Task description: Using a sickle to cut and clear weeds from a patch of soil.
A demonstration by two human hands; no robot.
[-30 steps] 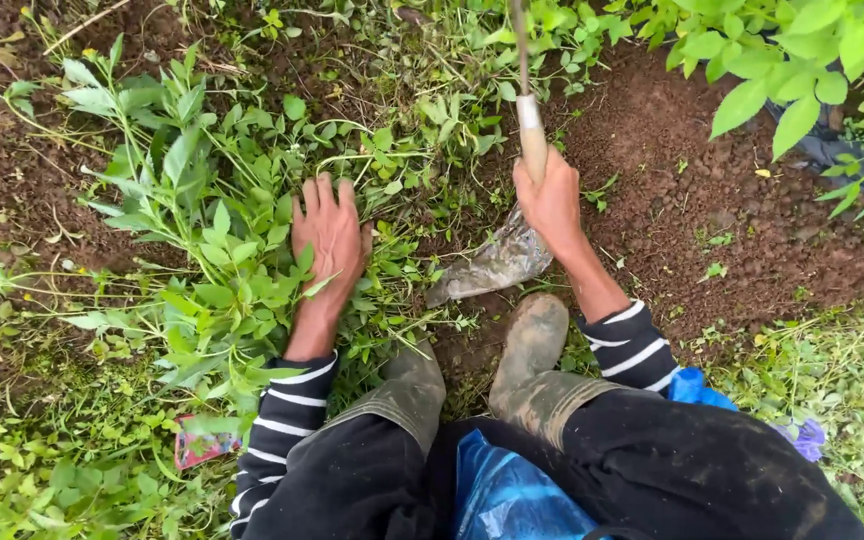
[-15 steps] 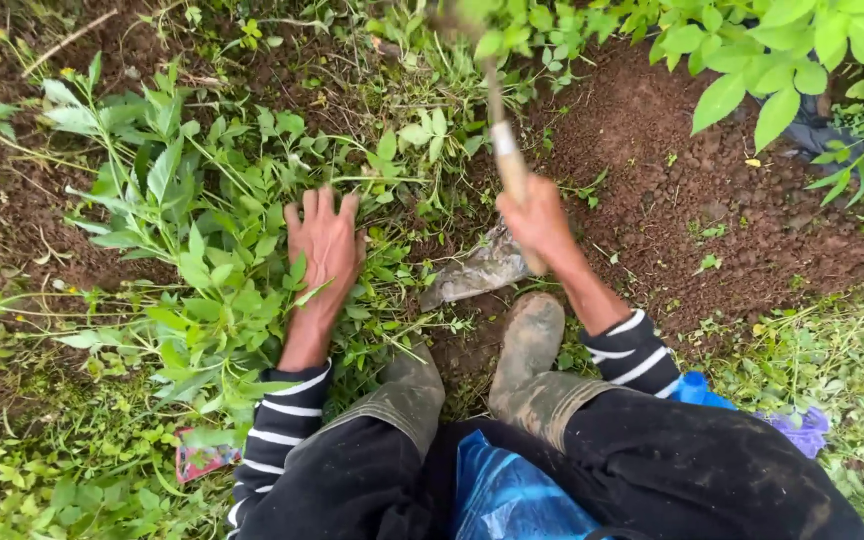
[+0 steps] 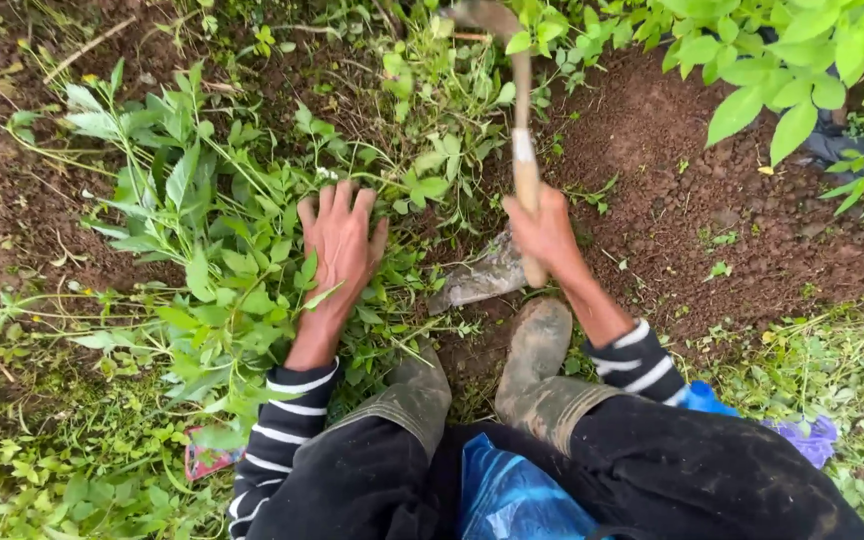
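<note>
Here, right hand (image 3: 544, 232) fingers wrapped round wooden tool handle (image 3: 525, 170), blade blurred, left hand (image 3: 340, 250) fingers spread on weeds (image 3: 212, 230)

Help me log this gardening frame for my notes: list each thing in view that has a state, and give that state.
left hand: open, fingers spread, pressed flat on the weeds
right hand: shut around the hoe handle
hoe: raised, blade up at the top edge
weeds: green, leafy, lying flattened under the palm
soil: bare, loose, crumbly
boots: muddy, planted on the ground
</note>
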